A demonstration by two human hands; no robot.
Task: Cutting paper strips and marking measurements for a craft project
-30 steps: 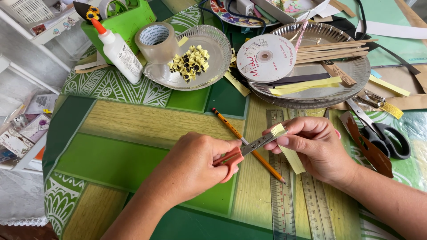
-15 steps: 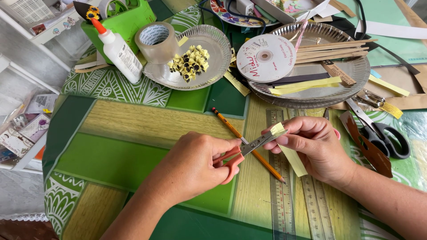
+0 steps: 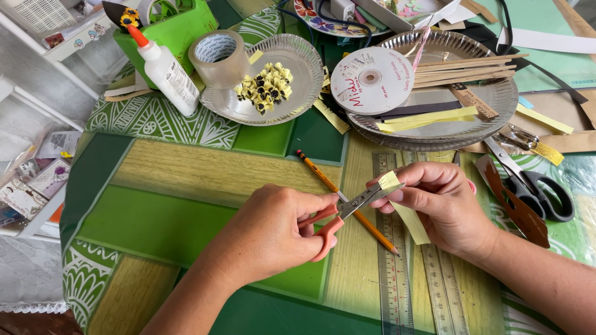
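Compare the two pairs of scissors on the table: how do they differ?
The small scissors have orange-red handles; the large scissors have black ones. The small scissors are in the left hand, blades on a yellow paper strip held by the right hand; the large scissors lie untouched on the table. Both have metal blades.

The scene is bright and evenly lit, with soft daylight. Shadows are faint and short: a pale one lies under the left hand (image 3: 273, 232) and under the right hand (image 3: 444, 208) on the green patterned tablecloth (image 3: 167, 211). The two silver foil plates (image 3: 490, 108) give white glare on their rims. The centre is sharp; the edges bend slightly, and the far left corner looks washed out.
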